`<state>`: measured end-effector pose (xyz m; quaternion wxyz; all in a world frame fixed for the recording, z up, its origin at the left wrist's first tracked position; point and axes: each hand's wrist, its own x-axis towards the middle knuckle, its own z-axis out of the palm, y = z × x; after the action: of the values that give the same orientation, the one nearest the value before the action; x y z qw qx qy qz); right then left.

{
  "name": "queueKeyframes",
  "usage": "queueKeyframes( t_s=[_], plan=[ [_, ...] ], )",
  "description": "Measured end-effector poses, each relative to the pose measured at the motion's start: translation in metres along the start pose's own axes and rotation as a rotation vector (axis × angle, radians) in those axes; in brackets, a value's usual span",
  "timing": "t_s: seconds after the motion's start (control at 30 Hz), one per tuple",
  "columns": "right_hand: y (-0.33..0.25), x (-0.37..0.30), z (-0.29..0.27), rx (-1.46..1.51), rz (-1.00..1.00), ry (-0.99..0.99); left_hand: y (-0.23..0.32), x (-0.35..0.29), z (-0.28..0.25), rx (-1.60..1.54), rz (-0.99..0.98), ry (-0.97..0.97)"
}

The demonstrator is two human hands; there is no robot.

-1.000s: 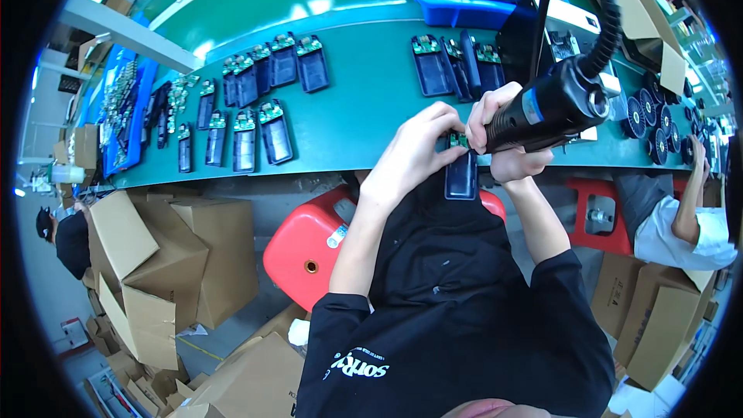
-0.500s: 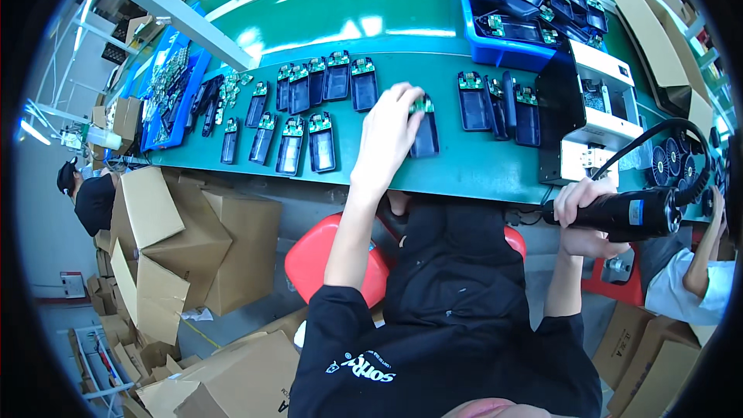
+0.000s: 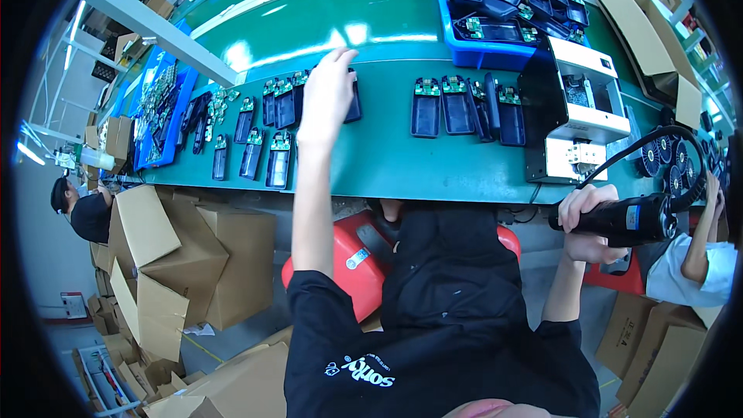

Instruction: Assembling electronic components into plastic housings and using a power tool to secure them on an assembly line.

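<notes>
My left hand (image 3: 328, 99) reaches over the left group of black plastic casings with green circuit boards at their tops. Its thumb and fingers are apart, by the top of a casing (image 3: 355, 104) that it partly covers; contact cannot be made out. My forearm hides part of that group. My right hand (image 3: 586, 221) is wrapped round a thick black cylindrical handheld tool (image 3: 646, 219) with a cable, held off the table's near edge. Between the hands, a casing (image 3: 426, 111) lies at the left end of another row of casings (image 3: 511, 118).
A black-and-white machine (image 3: 586, 112) stands right of the casings. Behind it, a blue bin (image 3: 489, 54) holds more casings. Another blue bin (image 3: 161, 153) with circuit boards is at left. Black round parts (image 3: 676, 156) lie at right, near another person's arm (image 3: 703, 240). Cardboard boxes (image 3: 240, 255) stand below.
My left hand has let go of a casing, now beside the right row, and moved left and away to the left group. My right hand still holds the black tool.
</notes>
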<state>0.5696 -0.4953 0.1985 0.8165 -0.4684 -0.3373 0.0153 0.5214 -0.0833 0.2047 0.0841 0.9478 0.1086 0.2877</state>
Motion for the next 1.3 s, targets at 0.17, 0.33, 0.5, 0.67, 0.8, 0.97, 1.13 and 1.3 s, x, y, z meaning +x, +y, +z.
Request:
queueKeyframes(
  t_s=[0.17, 0.33, 0.5, 0.67, 0.8, 0.97, 1.13, 1.3],
  plan=[
    [-0.006, 0.005, 0.001, -0.021, -0.008, 0.024, -0.025, -0.007, 0.006, -0.028, -0.083, -0.143],
    [-0.019, 0.015, 0.001, -0.028, -0.038, 0.006, -0.019, -0.019, 0.004, -0.095, -0.098, -0.160],
    [-0.050, 0.038, 0.002, -0.012, -0.216, 0.077, 0.015, -0.043, -0.017, -0.166, -0.050, -0.199],
    [-0.055, 0.064, 0.000, -0.096, -0.311, 0.137, 0.054, -0.072, -0.029, -0.387, -0.095, -0.254],
    [-0.035, 0.074, -0.001, -0.185, -0.271, 0.160, 0.075, -0.088, -0.020, -0.482, -0.103, -0.230],
    [-0.024, 0.076, -0.008, -0.264, -0.233, 0.204, 0.085, -0.095, -0.012, -0.620, -0.171, -0.233],
    [-0.018, 0.074, -0.017, -0.189, -0.249, 0.125, 0.096, -0.096, -0.011, -0.671, -0.250, -0.242],
    [-0.019, 0.069, -0.014, -0.159, -0.243, 0.114, 0.104, -0.101, -0.003, -0.743, -0.179, -0.224]
  ],
)
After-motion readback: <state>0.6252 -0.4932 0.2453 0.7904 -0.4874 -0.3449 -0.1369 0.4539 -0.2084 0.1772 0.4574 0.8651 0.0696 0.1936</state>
